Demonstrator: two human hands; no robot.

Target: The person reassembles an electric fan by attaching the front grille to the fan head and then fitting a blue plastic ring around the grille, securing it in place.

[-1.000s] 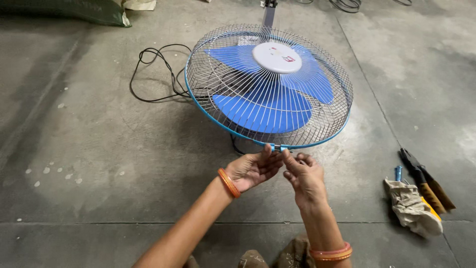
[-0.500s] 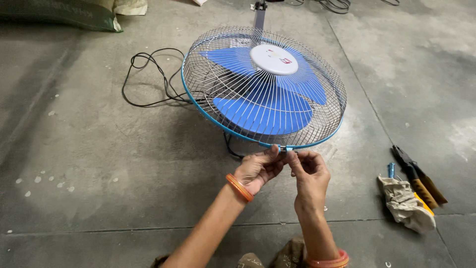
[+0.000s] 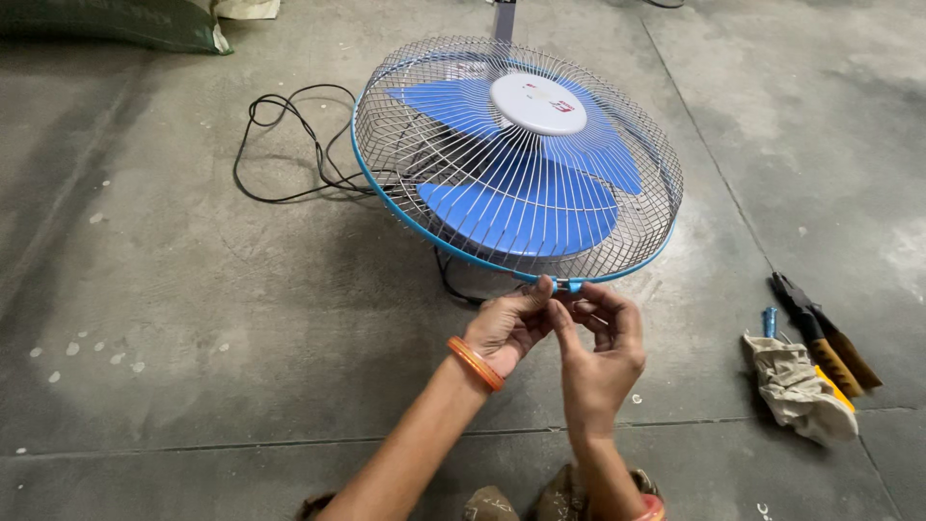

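Note:
A fan with blue blades (image 3: 521,207) and a white hub lies tilted on the concrete floor behind a wire grille (image 3: 463,125) edged by a blue rim band (image 3: 386,198). Both hands meet at the near point of that rim. My left hand (image 3: 511,328), with an orange bangle on the wrist, pinches the rim clasp (image 3: 567,286) from the left. My right hand (image 3: 600,349) pinches the same spot from the right, fingers curled on it.
A black power cord (image 3: 289,145) loops on the floor left of the fan. At right lie a crumpled rag (image 3: 796,386), pliers (image 3: 820,333) and a small blue-handled tool (image 3: 769,320). A green sack (image 3: 116,21) sits at the far left. My feet show at the bottom edge.
The view has shifted slightly; both hands stay at the rim's near point, fingers working closer together on the clasp.

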